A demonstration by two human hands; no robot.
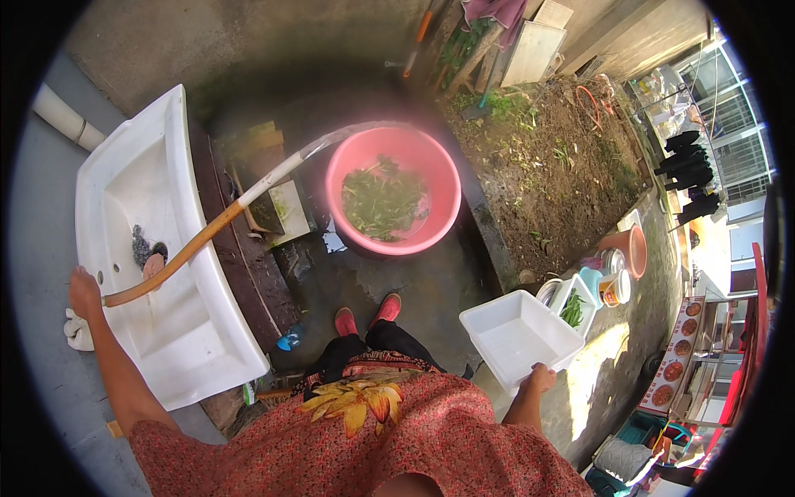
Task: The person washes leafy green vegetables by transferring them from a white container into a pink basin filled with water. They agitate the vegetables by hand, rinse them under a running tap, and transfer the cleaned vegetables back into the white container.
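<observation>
My left hand (84, 292) is at the far rim of the white ceramic sink (192, 248), by the faucet end of an orange hose; the faucet itself is hidden, and I cannot tell whether the fingers grip it. The hose (205, 235), with a whitish end section, slopes over the sink towards a pink plastic tub (450, 192). Clear water or a clear sleeve runs from its end to the tub's far rim. Leafy greens (385, 199) lie in water in the tub. My right hand (541, 377) holds a white plastic basin (515, 335) by its near rim; no contents show in it.
A white basket (587, 310) with green vegetables stands beyond the basin, near a white bucket (615, 287) and a terracotta-coloured pot (633, 251). A low concrete curb (481, 230) borders the soil bed (553, 186). The ground is wet. A tiled block (289, 211) stands between sink and tub.
</observation>
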